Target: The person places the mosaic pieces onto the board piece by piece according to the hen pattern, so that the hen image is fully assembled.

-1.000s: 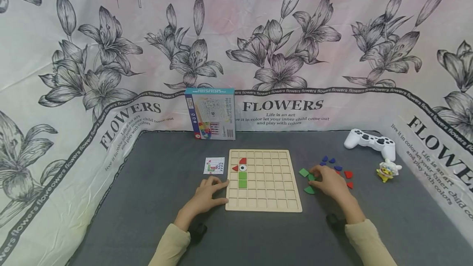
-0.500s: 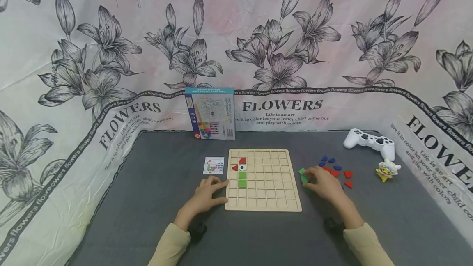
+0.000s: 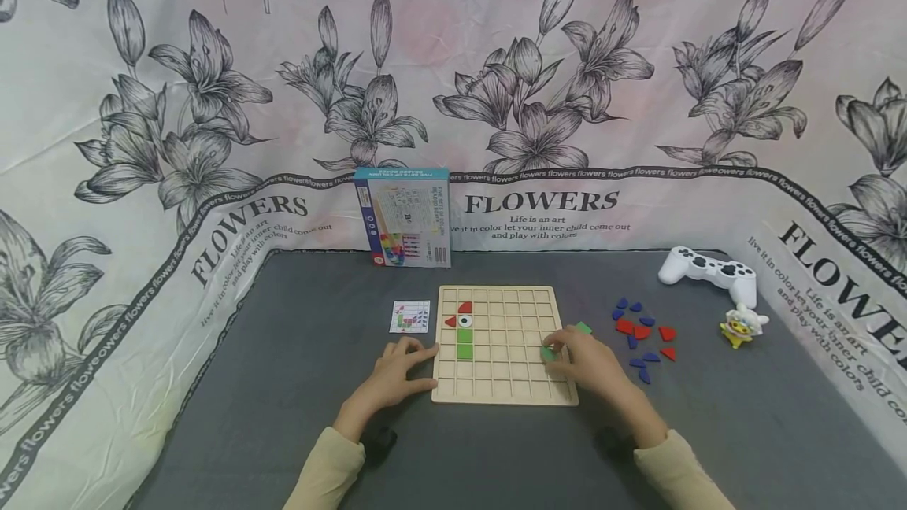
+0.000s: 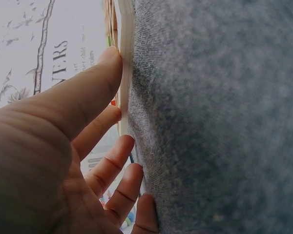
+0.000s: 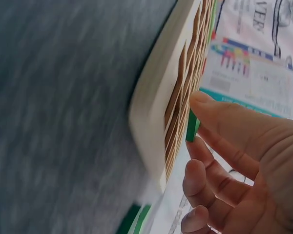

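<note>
My left hand (image 3: pixel 390 376) rests its thumb and fingertips against the left edge of a wooden grid board (image 3: pixel 506 393); the left wrist view shows the fingers nearly straight along that edge. Over the board's right side, my right hand (image 3: pixel 586 358) pinches a small green tile (image 5: pixel 192 126) between thumb and forefinger. In the board's left columns lie a red curved tile (image 3: pixel 465 308), a red triangle (image 3: pixel 450 323), a round eye tile (image 3: pixel 464 321) and two green squares (image 3: pixel 464 343). Another green tile (image 3: pixel 584 327) shows just behind my right hand.
Several blue pieces (image 3: pixel 647 322) and red pieces (image 3: pixel 667 334) lie loose right of the board. Beyond them are a white game controller (image 3: pixel 708 274) and a small figurine (image 3: pixel 742 327). A pattern card (image 3: pixel 410 317) lies left of the board; a box (image 3: pixel 407 219) stands behind.
My right hand has picked up a green tile from the loose pieces and moved left with it over the board's right edge. My left hand has stayed at the board's left edge.
</note>
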### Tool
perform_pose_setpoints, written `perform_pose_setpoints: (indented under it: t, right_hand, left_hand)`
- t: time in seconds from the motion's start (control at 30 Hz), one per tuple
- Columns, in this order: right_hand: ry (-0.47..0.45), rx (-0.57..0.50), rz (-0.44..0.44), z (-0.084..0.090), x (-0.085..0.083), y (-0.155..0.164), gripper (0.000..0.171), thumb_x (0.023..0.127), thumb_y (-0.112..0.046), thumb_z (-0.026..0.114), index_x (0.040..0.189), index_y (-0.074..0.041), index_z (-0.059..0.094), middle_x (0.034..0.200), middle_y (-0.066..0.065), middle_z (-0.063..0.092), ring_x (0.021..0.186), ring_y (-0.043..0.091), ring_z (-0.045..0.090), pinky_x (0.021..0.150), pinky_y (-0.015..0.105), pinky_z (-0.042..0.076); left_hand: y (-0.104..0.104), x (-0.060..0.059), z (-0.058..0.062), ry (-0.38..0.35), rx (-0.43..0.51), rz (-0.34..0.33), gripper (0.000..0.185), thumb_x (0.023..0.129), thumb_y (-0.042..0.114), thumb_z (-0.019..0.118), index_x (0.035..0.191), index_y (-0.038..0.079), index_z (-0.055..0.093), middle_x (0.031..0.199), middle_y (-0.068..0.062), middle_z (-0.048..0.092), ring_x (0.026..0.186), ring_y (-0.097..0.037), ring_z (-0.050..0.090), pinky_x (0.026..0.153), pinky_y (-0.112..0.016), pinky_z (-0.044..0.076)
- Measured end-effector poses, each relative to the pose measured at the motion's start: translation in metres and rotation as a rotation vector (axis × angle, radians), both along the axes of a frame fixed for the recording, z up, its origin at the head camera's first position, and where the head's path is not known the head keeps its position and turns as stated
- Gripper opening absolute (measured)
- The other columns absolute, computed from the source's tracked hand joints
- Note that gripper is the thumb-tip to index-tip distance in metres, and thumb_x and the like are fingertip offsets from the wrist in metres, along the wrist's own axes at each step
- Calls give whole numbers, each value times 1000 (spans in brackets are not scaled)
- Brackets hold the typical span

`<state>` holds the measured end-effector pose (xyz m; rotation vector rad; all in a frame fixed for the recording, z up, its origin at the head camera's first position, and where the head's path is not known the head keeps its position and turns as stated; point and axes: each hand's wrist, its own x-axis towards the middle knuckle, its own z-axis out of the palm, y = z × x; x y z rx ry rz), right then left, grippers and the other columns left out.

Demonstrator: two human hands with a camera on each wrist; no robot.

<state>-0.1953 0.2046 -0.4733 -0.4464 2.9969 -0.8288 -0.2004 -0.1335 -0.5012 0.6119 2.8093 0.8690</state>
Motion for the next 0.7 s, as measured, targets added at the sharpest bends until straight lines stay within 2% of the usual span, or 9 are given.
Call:
perform_pose_setpoints:
  t: [0.13, 0.27, 0.37, 0.5, 0.7]
  right_hand:
    - [26, -41, 39, 0, 3, -15, 29, 73, -15, 76, 101, -13, 68, 94, -1, 60, 73, 11, 52, 62, 33, 43]
    - [111, -16, 115, -5, 3, -30, 30, 69, -12, 77, 98, -10, 68, 87, -2, 59, 68, 7, 52, 56, 27, 42]
    - [134, 24, 154, -9, 2, -41, 30, 69, -14, 78, 98, -11, 69, 84, -3, 58, 66, 5, 51, 55, 23, 40]
    - [129, 63, 177, -10, 1, -56, 30, 71, -18, 79, 99, -13, 69, 84, -5, 58, 66, 4, 50, 58, 22, 40]
    - [150, 69, 229, -5, 1, -77, 28, 73, -18, 78, 99, -14, 69, 86, -4, 59, 68, 6, 52, 60, 23, 42]
  left_hand:
    - [0, -1, 0, -1, 1, 0, 60, 82, 36, 68, 135, 15, 50, 112, -2, 43, 97, -22, 34, 82, -46, 31]
    - [0, -1, 0, 3, 2, 3, 60, 82, 36, 69, 135, 15, 50, 112, -3, 43, 97, -22, 34, 81, -46, 30]
    - [0, -1, 0, 3, -2, 6, 60, 82, 36, 69, 135, 15, 51, 112, -3, 43, 96, -22, 34, 81, -45, 30]
    - [0, -1, -1, -1, -1, 6, 60, 82, 36, 69, 135, 15, 50, 112, -3, 43, 96, -22, 34, 81, -45, 30]
    - [-1, -1, -1, -1, 6, 0, 61, 82, 36, 69, 135, 15, 50, 113, -3, 43, 97, -22, 34, 81, -46, 30]
